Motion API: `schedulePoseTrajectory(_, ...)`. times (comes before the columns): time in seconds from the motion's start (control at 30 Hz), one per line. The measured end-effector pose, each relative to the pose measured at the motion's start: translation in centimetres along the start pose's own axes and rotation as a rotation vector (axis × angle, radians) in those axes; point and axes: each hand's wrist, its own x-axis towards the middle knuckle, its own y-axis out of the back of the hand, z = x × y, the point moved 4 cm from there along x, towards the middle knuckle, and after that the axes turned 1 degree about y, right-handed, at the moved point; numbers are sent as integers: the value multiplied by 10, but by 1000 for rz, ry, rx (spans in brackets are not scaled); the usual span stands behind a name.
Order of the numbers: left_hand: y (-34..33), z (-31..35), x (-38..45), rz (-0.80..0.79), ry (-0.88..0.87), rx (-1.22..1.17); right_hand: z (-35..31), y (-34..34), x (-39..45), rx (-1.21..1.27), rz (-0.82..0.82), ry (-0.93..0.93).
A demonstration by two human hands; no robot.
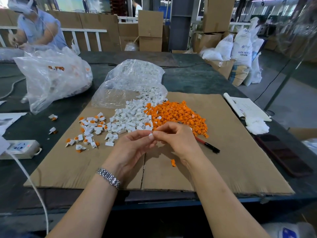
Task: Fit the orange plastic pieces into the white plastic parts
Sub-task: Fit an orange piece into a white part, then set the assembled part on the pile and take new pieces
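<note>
Fingers hide most of the white part (150,134) pinched between both hands; whether an orange piece sits in it, I cannot tell. The left hand (132,148) grips it with curled fingertips, and the right hand (175,138) pinches it from the other side, above the cardboard sheet (231,152) on the tabletop (197,78). Loose white parts (130,115) and orange pieces (178,114) lie heaped just beyond.

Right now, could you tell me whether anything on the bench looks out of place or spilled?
A few strays. One orange piece lies alone on the cardboard sheet, beside the right wrist, apart from the orange pile. Two assembled parts sit off the cardboard's left edge on the dark table.
</note>
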Motion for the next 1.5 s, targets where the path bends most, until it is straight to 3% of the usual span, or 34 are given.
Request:
schedulePoseTrajectory(0.2,5,1,1,69,5,-57,2,7,1,264,57,-86)
schedulePoseTrajectory(0.57,3,-2,-1,39,61,-157,-3,-3,-5,25,8,-62)
schedulePoseTrajectory(0.8,7,-4,0,17,48,-100,-15,-3,-5,-343,16,25)
schedulePoseTrajectory(0.97,6,-2,-1,-23,-51,-9,-24,-10,-6,-681,19,117)
schedulePoseTrajectory(1.07,1,3,-3,-21,-133,111,-30,-11,-8,-759,42,135)
schedulePoseTrajectory(1.3,2,5,-5,-25,-53,-61,-36,0,-13,-419,-161,85)
schedulePoseTrajectory(1.5,2,1,-6,-83,15,-68,-36,2,-20,-352,-114,279)
